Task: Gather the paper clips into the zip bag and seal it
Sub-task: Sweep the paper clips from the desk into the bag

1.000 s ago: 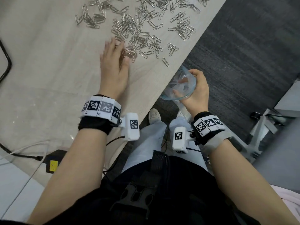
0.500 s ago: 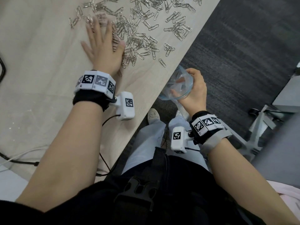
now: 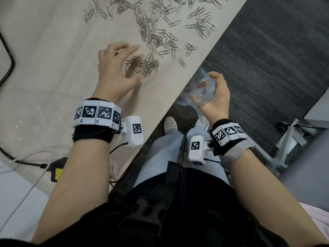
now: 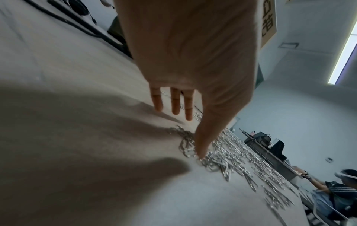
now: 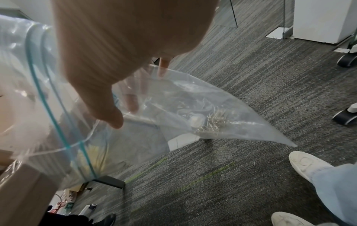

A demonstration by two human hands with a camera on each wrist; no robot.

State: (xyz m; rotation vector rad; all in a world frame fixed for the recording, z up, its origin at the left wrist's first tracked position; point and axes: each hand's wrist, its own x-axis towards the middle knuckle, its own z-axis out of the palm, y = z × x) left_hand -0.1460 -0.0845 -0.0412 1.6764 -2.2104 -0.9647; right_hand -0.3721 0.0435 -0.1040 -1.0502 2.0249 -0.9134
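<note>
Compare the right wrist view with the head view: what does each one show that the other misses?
Only the right wrist view shows the clips already inside the zip bag, a small cluster near its bottom, and one stray clip on the carpet.

Only the head view shows the left hand, fingers spread beside a raked-up bunch of paper clips near the table edge, with many more scattered beyond.

Both show the right hand holding the bag's mouth open just off the table edge, and the white shoe on the carpet.

Bare worktop (image 3: pixel 44 72) lies left of the left hand (image 3: pixel 114 75); scattered paper clips (image 3: pixel 156 32) crowd the far side.
</note>
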